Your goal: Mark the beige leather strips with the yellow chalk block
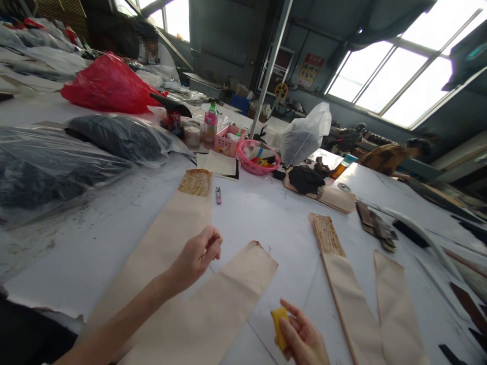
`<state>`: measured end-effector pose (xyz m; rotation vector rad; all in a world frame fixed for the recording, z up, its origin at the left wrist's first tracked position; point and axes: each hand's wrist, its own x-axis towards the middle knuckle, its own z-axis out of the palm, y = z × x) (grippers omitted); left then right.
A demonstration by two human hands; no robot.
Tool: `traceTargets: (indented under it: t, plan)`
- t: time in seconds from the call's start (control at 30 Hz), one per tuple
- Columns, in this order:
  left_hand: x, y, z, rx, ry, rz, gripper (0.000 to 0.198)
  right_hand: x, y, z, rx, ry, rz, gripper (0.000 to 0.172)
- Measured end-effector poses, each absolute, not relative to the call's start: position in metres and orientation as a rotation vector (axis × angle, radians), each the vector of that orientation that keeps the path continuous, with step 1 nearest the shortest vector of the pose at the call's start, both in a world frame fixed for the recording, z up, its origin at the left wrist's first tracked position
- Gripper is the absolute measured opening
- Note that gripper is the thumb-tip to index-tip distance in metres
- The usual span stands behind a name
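Observation:
My left hand (198, 256) hovers with its fingers curled into a loose fist over two long beige strips, one (173, 228) with a glue-stained brown end and another (216, 309) lying beside it. Nothing shows in that hand. My right hand (302, 337), low at the frame's bottom edge, pinches a small yellow block (279, 324). To the right lie two more beige strips (344, 289), one with a stained brown end (327, 234).
The white table (266, 213) carries a small lighter (218, 195), a pink basket (258, 158), a green bottle (210, 122), bagged dark goods (117, 136), a red bag (108, 85) and dark cut pieces (376, 225). Two other people sit at the far left and right.

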<state>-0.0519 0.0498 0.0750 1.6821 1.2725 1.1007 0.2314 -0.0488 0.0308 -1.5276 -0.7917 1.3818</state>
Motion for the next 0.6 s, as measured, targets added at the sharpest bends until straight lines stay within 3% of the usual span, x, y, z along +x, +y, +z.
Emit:
traceTargets:
  t: [0.13,0.27,0.37,0.6]
  plan:
    - [-0.042,0.038,0.074,1.511,1.054,0.984,0.027,0.257,-0.007,0.022,-1.875,-1.210,0.750,0.063]
    - [-0.029,0.023,0.059,1.309,0.966,0.961,0.035,0.264,0.018,0.025,-2.048,-1.351,0.471,0.050]
    - [-0.032,0.019,0.051,1.165,0.922,0.921,0.042,0.254,0.026,0.031,-2.096,-1.532,0.232,0.051]
    - [-0.044,0.011,0.045,1.071,0.964,0.928,0.042,0.217,0.053,0.036,-2.048,-1.767,0.185,0.018]
